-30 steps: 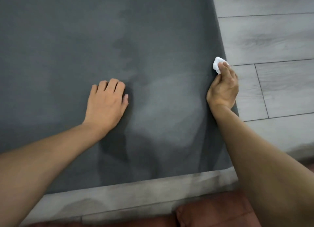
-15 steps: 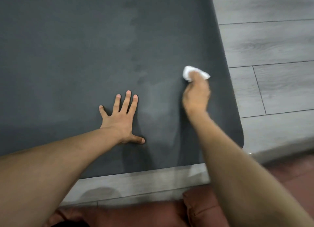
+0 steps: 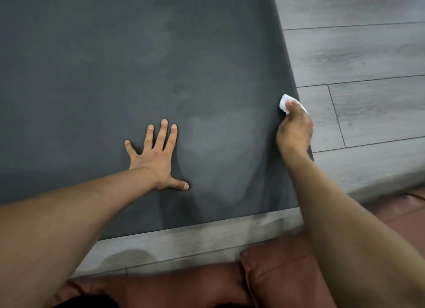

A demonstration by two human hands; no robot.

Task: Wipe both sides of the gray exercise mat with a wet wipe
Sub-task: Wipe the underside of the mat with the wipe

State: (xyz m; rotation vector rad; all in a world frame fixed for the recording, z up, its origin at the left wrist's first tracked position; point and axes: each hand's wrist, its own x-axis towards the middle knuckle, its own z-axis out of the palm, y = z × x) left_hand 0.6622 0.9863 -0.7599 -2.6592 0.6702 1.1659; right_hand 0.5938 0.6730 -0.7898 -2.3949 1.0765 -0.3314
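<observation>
While a brown cushion sits nearest, the left hand presses flat, fingers spread, on the gray exercise mat spread over the floor; the right hand, gripping the wet wipe, has swept back from mid-mat to the right edge, suggesting this side's wiping continues.

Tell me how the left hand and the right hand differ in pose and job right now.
The left hand lies flat with fingers spread, holding nothing; the right hand is curled round a white wet wipe. The left hand rests mid-mat; the right hand is at the right edge of the gray mat. Both touch the mat.
</observation>
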